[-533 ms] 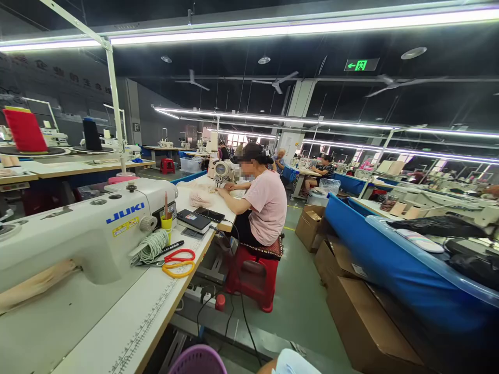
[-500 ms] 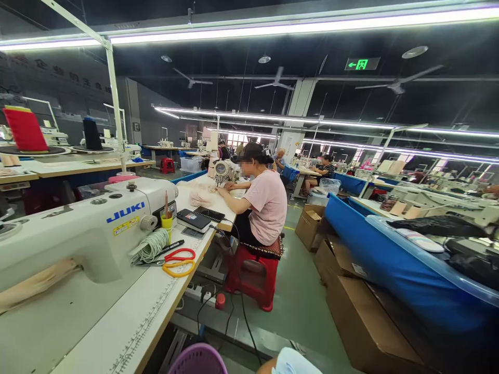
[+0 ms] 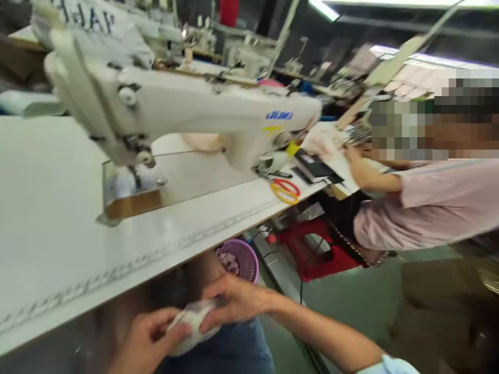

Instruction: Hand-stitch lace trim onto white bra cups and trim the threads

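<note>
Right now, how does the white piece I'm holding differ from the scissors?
Colour: the white piece is pale, with small dark marks; the scissors have one red and one yellow handle loop.
Place: the white piece is held below table level; the scissors lie on the table near its edge.
Contact: your left hand and right hand grip the white piece; neither touches the scissors.
Both look blurred.

The left hand [image 3: 150,335] and right hand [image 3: 230,300] partly cover the blurred pale bundle [image 3: 192,321], whose marks (small, dark) are too smeared to read. The purple basket [image 3: 249,262] has indistinct contents [image 3: 229,262], and the right edge cuts off the co-worker [image 3: 436,208].
</note>
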A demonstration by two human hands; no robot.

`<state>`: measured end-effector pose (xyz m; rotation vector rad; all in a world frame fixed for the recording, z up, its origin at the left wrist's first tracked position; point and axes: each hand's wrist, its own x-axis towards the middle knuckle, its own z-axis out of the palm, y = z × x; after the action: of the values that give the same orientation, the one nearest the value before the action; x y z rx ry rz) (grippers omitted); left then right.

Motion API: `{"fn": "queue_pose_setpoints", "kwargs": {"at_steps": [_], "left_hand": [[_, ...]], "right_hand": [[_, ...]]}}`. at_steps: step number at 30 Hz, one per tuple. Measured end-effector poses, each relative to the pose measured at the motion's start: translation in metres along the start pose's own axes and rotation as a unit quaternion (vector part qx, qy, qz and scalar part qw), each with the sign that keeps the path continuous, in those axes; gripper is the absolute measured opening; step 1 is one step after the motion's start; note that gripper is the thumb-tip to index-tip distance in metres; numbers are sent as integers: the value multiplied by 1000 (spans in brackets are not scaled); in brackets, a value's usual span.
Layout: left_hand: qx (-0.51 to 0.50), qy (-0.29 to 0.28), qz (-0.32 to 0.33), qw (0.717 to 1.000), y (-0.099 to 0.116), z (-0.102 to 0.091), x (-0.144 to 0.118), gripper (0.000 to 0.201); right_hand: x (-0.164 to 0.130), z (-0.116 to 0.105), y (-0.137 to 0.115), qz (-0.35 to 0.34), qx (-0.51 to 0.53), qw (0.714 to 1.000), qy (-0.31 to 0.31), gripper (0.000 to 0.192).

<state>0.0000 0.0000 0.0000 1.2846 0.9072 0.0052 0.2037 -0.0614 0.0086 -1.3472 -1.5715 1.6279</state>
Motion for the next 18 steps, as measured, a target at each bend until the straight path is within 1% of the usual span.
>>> {"fn": "queue_pose_setpoints", "kwargs": {"at_steps": [1,2,5,7,10,12,15,18], "left_hand": [[-22,-8,4,1000,-7,0,-5,37],[-50,-4,15,999,-13,1,-7,41],[-93,7,34,995,-21,3,-7,44],[-91,5,33,995,-23,3,-6,43],[-88,6,28,996,-24,2,-8,43],[-85,19,25,996,-26,1,-10,40],[-75,43,21,996,-30,0,-12,37],[-76,43,10,996,-34,-2,-13,35]], "right_hand": [[1,-2,2,-12,1,1000,15,32],[1,-4,4,-22,7,1000,7,32],[-1,-3,3,-10,24,1000,-13,38],[-1,0,1,-2,12,1000,-14,39],[4,4,2,-5,-14,1000,-11,34],[8,6,3,-10,-23,1000,-14,30],[12,9,4,-10,-36,999,-27,30],[15,11,2,-12,-61,998,-28,27]]}}
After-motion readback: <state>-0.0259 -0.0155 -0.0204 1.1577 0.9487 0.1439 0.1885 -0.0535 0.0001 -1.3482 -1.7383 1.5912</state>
